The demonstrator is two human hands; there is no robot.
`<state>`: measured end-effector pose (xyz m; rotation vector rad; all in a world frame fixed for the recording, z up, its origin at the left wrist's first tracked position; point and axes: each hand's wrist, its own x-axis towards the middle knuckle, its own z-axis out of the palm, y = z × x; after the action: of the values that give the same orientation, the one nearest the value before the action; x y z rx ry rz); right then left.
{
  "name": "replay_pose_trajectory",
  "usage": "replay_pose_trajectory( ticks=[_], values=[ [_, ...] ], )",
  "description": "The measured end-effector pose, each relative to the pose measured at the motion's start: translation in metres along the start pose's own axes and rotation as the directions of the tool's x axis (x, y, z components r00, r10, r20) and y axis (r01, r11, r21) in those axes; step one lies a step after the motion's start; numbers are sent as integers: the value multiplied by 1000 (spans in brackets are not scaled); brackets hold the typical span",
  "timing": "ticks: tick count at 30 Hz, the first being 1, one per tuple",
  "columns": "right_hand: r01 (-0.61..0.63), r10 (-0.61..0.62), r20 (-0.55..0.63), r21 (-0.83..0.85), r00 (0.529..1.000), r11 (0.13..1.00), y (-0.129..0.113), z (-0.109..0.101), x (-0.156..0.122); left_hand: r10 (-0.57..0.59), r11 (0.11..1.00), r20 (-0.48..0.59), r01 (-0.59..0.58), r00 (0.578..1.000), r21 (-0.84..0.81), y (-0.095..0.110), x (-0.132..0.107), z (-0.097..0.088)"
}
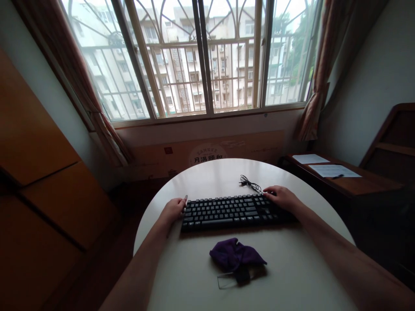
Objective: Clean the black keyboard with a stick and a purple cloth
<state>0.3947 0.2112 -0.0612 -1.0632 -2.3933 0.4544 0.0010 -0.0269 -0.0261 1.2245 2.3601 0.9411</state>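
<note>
A black keyboard [223,211] with dark keys lies across the white round table [181,268]. My left hand [174,210] grips its left end, the thumb at the upper corner. At the far right end, my right hand [281,198] is closed over the keyboard's back corner and covers some keys there. The thin black cable [250,185], gathered in a loose bundle, rests behind the keyboard near my right fingers. Closer to me lie a crumpled purple cloth [236,254] and, beside it, a small black-handled tool [241,275] with a bent wire loop.
To the right stands a low wooden table [353,185] bearing paper sheets [333,170] and a dark pen [338,176]. A wooden chair [389,134] is behind it. Orange-brown cabinets [35,172] line the left. A barred window [201,65] with curtains [314,99] faces me.
</note>
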Motion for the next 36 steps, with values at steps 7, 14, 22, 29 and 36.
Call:
replay_pose_trajectory(
  ticks=[7,14,22,29,36],
  values=[
    [5,-5,-4,-3,1000,1000,-1,0,-1,-93,993,-62,88,994,-72,2,-6,-3],
    [6,-6,1,-10,1000,1000,-2,-1,-2,-50,996,68,54,996,-65,-7,0,5],
    [1,-1,16,-22,1000,1000,0,0,-1,47,999,66,-48,997,16,-5,-2,1],
    [-23,24,23,-40,999,999,-5,-3,-3,-80,994,224,62,971,87,7,-17,-14],
    [-16,19,39,-57,999,998,-7,-4,-3,-194,978,474,130,859,164,6,-27,-29]
  ],
)
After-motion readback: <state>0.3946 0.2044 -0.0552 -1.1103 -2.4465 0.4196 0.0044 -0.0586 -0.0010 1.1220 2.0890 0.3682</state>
